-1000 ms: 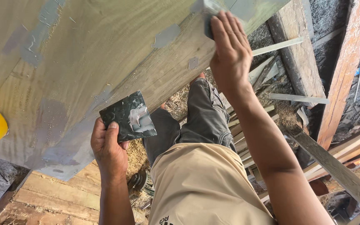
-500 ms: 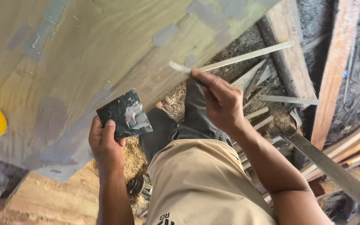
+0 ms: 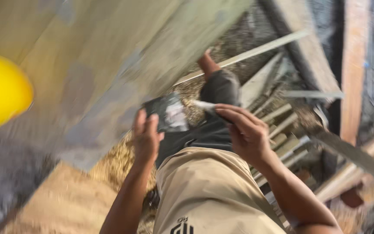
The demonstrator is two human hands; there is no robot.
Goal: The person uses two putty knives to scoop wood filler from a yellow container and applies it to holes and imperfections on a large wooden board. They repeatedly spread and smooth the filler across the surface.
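My left hand [image 3: 146, 138] grips a dark square plate [image 3: 166, 113] smeared with pale grey putty, held just below the big wooden panel [image 3: 109, 56]. My right hand [image 3: 245, 134] holds a small putty blade [image 3: 203, 105], its tip pointing at the plate's right edge. The frame is blurred by motion, so fine detail on the blade is unclear. Grey putty patches mark the panel. My beige shirt [image 3: 208, 195] and dark trousers [image 3: 213, 125] fill the lower middle.
A yellow round object [image 3: 3, 89] sits at the left edge. Sawdust [image 3: 117, 162] covers the ground under me. Loose wooden slats [image 3: 278, 121] and beams [image 3: 353, 69] lie to the right. A flat board [image 3: 61, 203] lies at lower left.
My right hand has dropped from the upper edge of the panel down to the putty plate in my left hand. The view has swung and blurred.
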